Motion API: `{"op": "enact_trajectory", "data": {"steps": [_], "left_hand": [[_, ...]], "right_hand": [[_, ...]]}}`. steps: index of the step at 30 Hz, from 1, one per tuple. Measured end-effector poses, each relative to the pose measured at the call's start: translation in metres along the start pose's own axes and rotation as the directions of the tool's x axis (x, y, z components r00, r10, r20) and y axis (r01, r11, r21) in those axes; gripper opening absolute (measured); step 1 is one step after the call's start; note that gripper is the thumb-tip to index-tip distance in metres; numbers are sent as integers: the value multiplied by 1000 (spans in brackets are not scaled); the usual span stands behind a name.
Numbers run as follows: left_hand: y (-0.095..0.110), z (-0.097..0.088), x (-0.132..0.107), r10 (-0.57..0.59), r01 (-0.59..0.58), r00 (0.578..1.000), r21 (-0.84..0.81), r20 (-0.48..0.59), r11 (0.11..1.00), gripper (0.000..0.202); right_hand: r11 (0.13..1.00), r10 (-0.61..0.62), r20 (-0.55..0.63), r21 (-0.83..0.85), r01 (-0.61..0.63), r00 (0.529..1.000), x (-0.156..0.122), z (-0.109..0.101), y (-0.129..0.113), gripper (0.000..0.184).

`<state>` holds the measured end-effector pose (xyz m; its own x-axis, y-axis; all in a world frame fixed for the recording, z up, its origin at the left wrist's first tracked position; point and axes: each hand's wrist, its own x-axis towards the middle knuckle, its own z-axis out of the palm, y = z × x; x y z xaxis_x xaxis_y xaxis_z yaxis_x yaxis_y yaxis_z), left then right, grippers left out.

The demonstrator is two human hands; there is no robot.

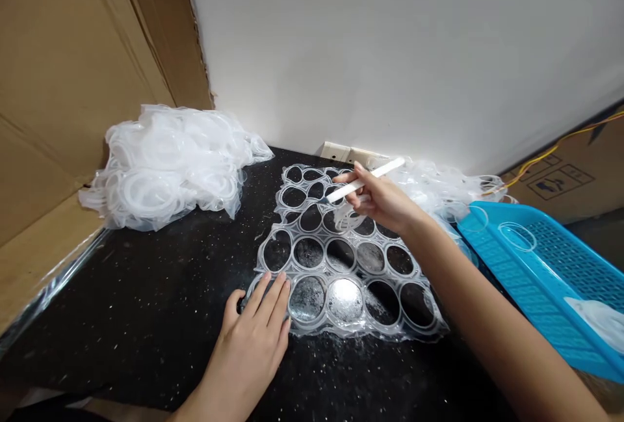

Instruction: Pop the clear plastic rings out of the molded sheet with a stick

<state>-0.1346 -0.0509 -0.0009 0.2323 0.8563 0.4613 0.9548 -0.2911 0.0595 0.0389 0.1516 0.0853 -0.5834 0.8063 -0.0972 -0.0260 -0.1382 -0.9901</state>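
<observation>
A translucent sheet of rubbery rings (308,287) lies flat on the black, speckled table, its round openings in rows. My left hand (258,331) rests on the sheet's near left corner with fingers stretched out, holding nothing. Over the far part of the sheet, my right hand (373,194) is closed around a white pen-shaped tool (368,179). The tool's narrow dark tip points down and left, close to the sheet; whether it touches cannot be told. Several loose translucent rings (348,219) hang just below my right fingers, seemingly held there too.
A heap of translucent ring scraps (170,168) sits at the left, by a cardboard panel (63,84). More scraps (433,181) lie along the white wall. A blue plastic basket (517,272) with some rings stands at the right. A socket strip (336,151) is behind the sheet.
</observation>
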Motion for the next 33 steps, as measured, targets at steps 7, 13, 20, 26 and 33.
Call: {"op": "enact_trajectory", "data": {"steps": [7, 13, 20, 26, 33], "left_hand": [[-19, -15, 7, 42, -15, 992, -215, 119, 977, 40], [-22, -37, 51, -88, 264, 943, -561, 321, 785, 35], [11, -48, 112, 257, 551, 802, -834, 539, 30, 30], [14, -44, 122, 179, 551, 833, -762, 523, -340, 18], [1, -40, 115, 39, 399, 894, -755, 446, -520, 20]], "right_hand": [[990, 89, 82, 102, -97, 993, -42, 5, 4, 37], [951, 83, 212, 275, -141, 974, -74, 17, -5, 36], [964, 31, 395, 232, -132, 918, -95, 31, -10, 43], [987, -3, 374, 148, -57, 927, -100, 11, -21, 40], [979, 24, 182, 193, -59, 983, -98, 0, -30, 41]]}}
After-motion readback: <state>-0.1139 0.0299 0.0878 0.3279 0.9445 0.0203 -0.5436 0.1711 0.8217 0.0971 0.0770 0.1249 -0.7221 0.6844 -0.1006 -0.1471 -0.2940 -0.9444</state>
